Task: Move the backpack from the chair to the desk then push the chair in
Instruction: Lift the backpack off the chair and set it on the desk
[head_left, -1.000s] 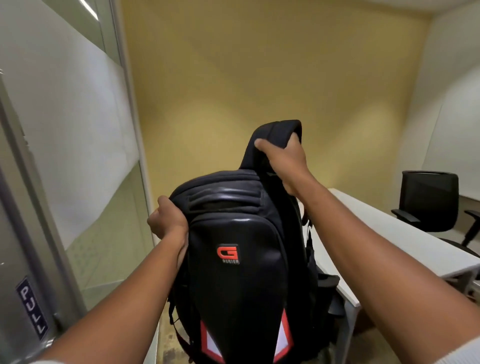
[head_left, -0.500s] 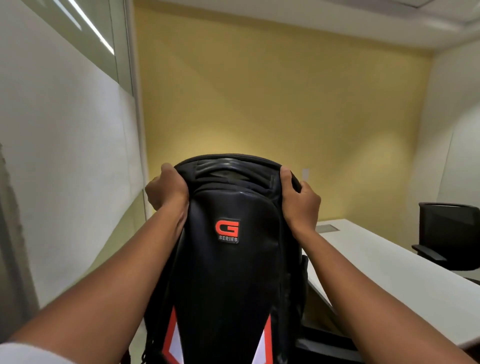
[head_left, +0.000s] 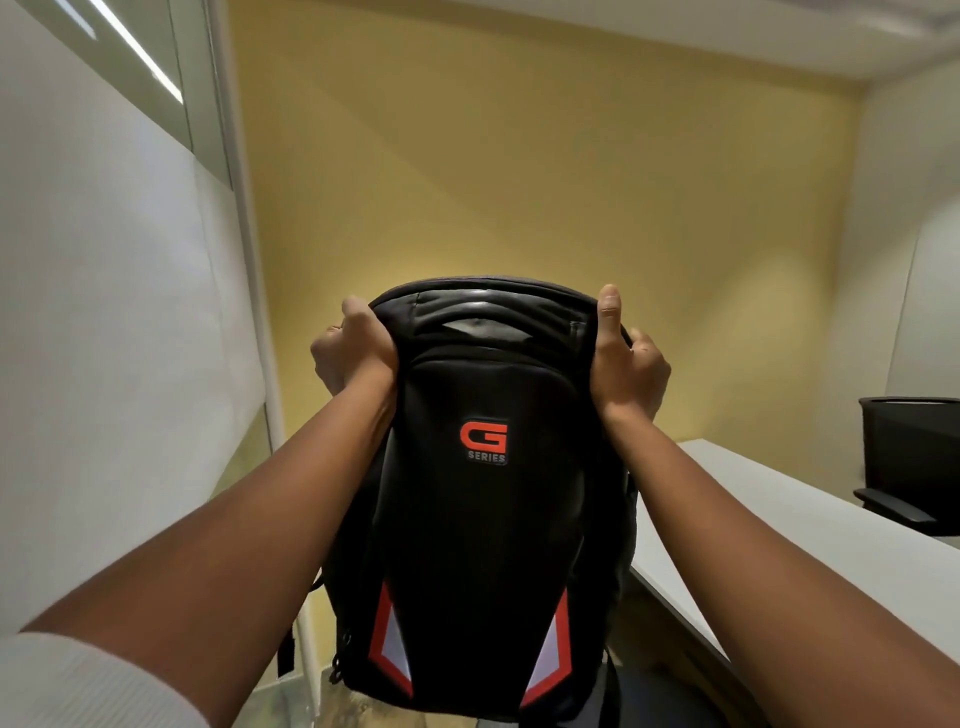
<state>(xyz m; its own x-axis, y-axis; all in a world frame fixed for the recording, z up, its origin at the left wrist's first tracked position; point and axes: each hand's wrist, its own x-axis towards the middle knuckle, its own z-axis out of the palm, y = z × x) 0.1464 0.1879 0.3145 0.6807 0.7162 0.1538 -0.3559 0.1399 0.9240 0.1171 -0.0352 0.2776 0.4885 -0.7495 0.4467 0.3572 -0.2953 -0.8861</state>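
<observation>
Your left hand (head_left: 353, 353) and right hand (head_left: 626, 364) clench the backpack (head_left: 488, 493) top, frame centre; soft-sided, probably heavy, so grip the stiffer upper corners.

Office mtg rm: desk (head_left: 810, 525), chair (head_left: 914, 462) (glass partition (head_left: 104, 312))

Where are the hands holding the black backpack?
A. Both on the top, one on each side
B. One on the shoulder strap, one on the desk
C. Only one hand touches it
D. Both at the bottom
A: the left hand and right hand each grip a top corner of the backpack.
</observation>
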